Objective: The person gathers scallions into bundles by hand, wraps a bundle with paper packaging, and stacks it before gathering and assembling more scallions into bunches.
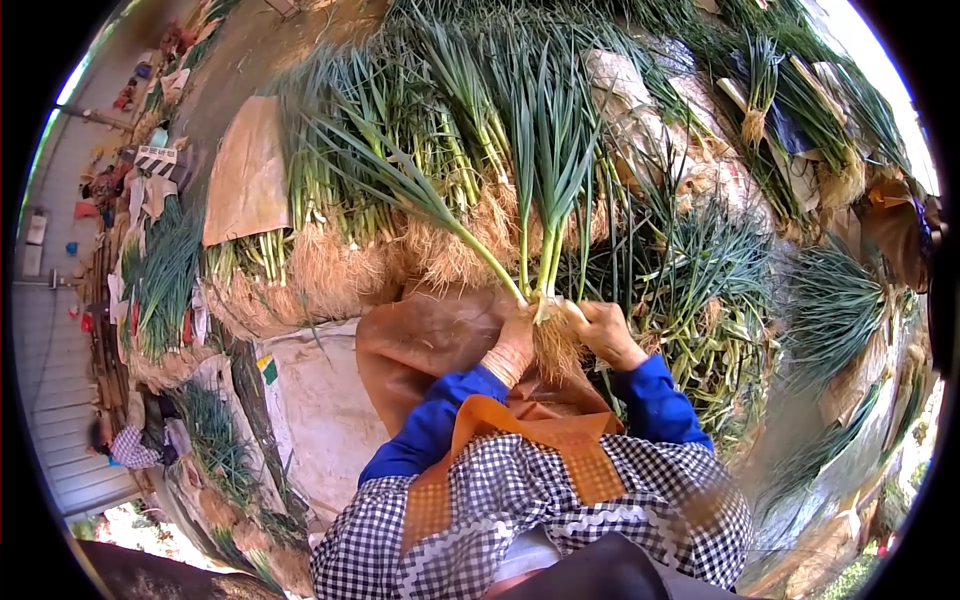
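Observation:
Several long green onions (548, 250) with pale stems and a shaggy clump of tan roots (558, 345) stand up before me over my lap. My left hand (515, 338) is closed around their base on the left, one stalk leaning out to the left. From the other side my right hand (605, 332) is closed at the same base, its fingertips against the pale stems and skin; exactly what they pinch is partly hidden. A brown apron (420, 335) covers my lap beneath the roots.
Rooted green onions (440, 170) lie heaped ahead, partly under a tan sheet (250, 175). Stripped leaves (715, 370) pile up at my right. More bundles (845, 310) lie farther right, others (165, 270) at left. A white sack (325, 400) is beside me; another person (135, 447) is far left.

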Available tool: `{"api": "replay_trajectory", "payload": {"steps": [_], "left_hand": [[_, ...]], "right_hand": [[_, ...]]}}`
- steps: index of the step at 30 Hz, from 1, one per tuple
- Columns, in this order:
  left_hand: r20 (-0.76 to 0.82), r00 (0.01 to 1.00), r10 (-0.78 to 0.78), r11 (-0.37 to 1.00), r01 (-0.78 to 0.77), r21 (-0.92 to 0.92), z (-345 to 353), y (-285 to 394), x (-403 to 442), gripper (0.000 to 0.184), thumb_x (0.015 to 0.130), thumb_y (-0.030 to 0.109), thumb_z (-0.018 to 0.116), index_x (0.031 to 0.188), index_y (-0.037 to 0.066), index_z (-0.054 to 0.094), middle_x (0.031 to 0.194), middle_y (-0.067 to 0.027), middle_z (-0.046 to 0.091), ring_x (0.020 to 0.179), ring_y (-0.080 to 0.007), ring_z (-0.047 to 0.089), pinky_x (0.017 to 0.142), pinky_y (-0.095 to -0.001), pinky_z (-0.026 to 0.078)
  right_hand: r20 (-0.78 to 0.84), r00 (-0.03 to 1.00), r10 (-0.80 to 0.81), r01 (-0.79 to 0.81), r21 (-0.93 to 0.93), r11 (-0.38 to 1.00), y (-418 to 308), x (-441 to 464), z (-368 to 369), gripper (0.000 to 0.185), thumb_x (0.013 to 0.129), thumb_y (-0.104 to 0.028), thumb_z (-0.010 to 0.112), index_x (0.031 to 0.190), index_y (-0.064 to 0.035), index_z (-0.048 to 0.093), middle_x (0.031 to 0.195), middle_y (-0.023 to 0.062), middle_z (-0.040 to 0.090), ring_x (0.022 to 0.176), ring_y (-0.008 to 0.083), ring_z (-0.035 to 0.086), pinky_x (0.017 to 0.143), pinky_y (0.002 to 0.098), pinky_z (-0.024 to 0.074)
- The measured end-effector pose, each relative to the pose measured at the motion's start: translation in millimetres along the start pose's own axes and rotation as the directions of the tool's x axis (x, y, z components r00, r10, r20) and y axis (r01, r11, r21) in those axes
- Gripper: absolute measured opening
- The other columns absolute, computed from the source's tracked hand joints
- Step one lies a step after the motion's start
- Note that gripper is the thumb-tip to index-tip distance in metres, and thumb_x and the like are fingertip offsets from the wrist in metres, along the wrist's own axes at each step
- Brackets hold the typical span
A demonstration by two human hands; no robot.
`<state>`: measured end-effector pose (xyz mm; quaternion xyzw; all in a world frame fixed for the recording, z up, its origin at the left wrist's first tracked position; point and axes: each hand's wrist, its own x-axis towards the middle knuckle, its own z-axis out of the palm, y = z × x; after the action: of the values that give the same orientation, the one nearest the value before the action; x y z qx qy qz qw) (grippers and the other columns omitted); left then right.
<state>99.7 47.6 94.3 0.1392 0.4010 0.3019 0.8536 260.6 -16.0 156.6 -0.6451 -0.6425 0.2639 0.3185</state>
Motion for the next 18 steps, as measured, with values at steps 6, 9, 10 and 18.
{"api": "replay_trajectory", "payload": {"steps": [6, 9, 10, 18], "left_hand": [[-0.125, 0.976, 0.179, 0.968, -0.152, 0.198, -3, -17, 10, 0.015, 0.075, 0.000, 0.065, 0.089, 0.004, 0.060, 0.078, -0.0013, 0.059, 0.068, -0.0126, 0.056, 0.060, -0.0232, 0.047], [-0.084, 0.959, 0.269, 0.923, -0.232, 0.307, 18, -12, -4, 0.018, 0.076, 0.000, 0.064, 0.092, 0.004, 0.059, 0.078, 0.0001, 0.058, 0.067, -0.0104, 0.054, 0.058, -0.0223, 0.046], [-0.037, 0.935, 0.353, 0.861, -0.309, 0.403, 17, -11, -7, 0.018, 0.076, 0.000, 0.064, 0.093, 0.003, 0.059, 0.079, 0.0002, 0.058, 0.068, -0.0098, 0.054, 0.059, -0.0222, 0.046], [0.098, 0.989, 0.107, 0.901, -0.139, 0.411, -20, 0, 4, 0.024, 0.075, -0.003, 0.059, 0.098, 0.000, 0.056, 0.083, -0.0049, 0.058, 0.073, -0.0117, 0.056, 0.065, -0.0223, 0.048]], "right_hand": [[0.106, 0.675, 0.731, -0.483, -0.686, 0.545, 36, -18, -80, 0.034, 0.085, -0.036, 0.057, 0.098, -0.0045, 0.063, 0.075, 0.0076, 0.066, 0.064, 0.0217, 0.062, 0.057, 0.0331, 0.0489], [0.054, 0.819, 0.571, -0.572, 0.134, 0.809, 23, 20, -50, 0.047, 0.083, -0.048, 0.054, 0.101, -0.0045, 0.060, 0.088, 0.0159, 0.064, 0.085, 0.0263, 0.062, 0.075, 0.0322, 0.0472], [0.064, 0.872, 0.485, -0.485, 0.248, 0.839, 7, 32, -36, 0.049, 0.083, -0.049, 0.053, 0.099, -0.0034, 0.060, 0.088, 0.0163, 0.064, 0.083, 0.0269, 0.061, 0.075, 0.0339, 0.0469], [0.475, 0.879, -0.034, -0.061, 0.185, 0.981, -36, 12, -22, 0.025, 0.087, -0.031, 0.054, 0.088, -0.0088, 0.065, 0.078, 0.0144, 0.063, 0.071, 0.0267, 0.063, 0.059, 0.0329, 0.0494]]}}
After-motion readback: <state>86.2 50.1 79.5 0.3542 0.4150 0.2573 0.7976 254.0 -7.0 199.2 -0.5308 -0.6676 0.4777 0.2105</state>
